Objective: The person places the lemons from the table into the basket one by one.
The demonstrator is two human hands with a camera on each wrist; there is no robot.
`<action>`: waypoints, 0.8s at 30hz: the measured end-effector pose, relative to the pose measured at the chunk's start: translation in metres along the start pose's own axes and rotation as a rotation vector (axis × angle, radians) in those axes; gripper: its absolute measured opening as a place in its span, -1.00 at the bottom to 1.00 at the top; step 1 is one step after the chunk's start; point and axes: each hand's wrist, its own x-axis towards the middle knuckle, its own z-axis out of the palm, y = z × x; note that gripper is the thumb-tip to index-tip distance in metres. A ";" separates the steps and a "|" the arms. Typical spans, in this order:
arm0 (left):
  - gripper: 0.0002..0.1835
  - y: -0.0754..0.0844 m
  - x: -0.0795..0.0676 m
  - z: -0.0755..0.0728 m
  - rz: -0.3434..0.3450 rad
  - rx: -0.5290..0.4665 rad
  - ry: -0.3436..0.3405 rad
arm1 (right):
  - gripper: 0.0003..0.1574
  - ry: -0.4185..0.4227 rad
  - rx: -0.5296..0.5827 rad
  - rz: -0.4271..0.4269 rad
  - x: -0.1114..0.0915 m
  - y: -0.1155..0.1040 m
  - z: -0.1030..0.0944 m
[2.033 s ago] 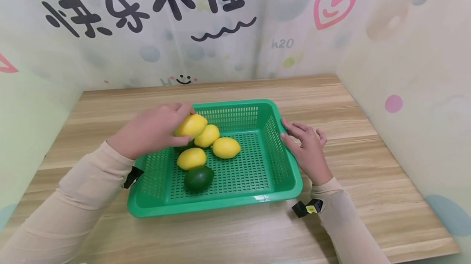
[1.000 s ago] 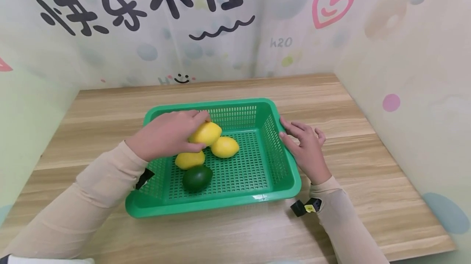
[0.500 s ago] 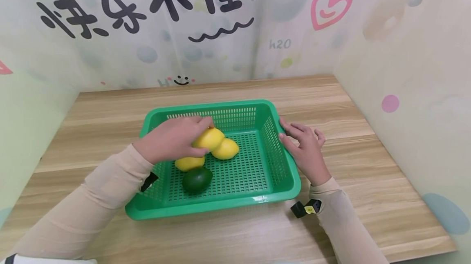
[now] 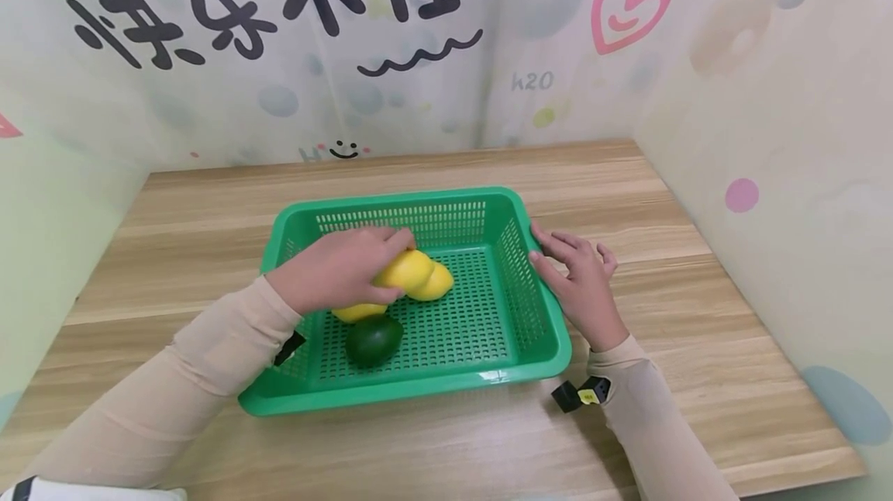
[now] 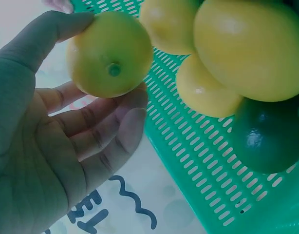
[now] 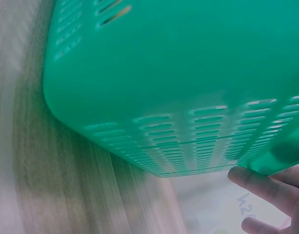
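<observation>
In the head view, my left hand (image 4: 342,270) reaches into the green plastic basket (image 4: 412,391) and holds a lemon (image 4: 406,271) between thumb and fingertips. The left wrist view shows that lemon (image 5: 110,53) end-on, pinched above the basket's slotted floor. A second lemon (image 4: 434,282) sits just right of the held one, partly covered by it. Another lemon (image 4: 359,312) lies below the hand, mostly hidden, touching a dark green avocado (image 4: 374,340). With fairly straight fingers, my right hand (image 4: 582,280) touches the basket's right rim from outside, as the fingers (image 6: 266,190) in the right wrist view show.
The basket stands on a wood-grain table (image 4: 684,315). A printed wall covering (image 4: 446,98) with large lettering closes off the back, and a light wall (image 4: 781,136) rises on the right. Wrist straps carry small black cameras (image 4: 580,395).
My left hand has carried the lemon rightward and slightly toward me, lower into the basket, until it overlaps the right-hand lemon. My right hand stays at the rim.
</observation>
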 end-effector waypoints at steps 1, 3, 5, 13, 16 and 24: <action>-0.55 0.000 0.000 0.001 0.006 0.012 0.001 | -0.45 0.000 0.000 0.000 0.000 0.000 0.000; -0.54 0.001 0.000 0.002 0.021 0.029 0.004 | -0.44 0.000 -0.001 0.001 0.000 0.000 0.000; -0.53 0.002 0.001 0.004 0.028 0.043 0.000 | -0.44 -0.002 0.000 0.000 0.000 0.000 0.000; -0.53 0.005 0.000 0.010 0.037 0.014 -0.038 | -0.44 -0.002 0.002 -0.001 0.000 0.000 0.000; -0.51 0.007 -0.001 0.012 0.055 0.016 -0.041 | -0.44 -0.002 0.006 0.000 0.000 -0.001 0.000; -0.51 0.010 0.002 0.018 0.085 0.025 -0.057 | -0.44 0.001 0.004 0.000 0.000 0.000 0.000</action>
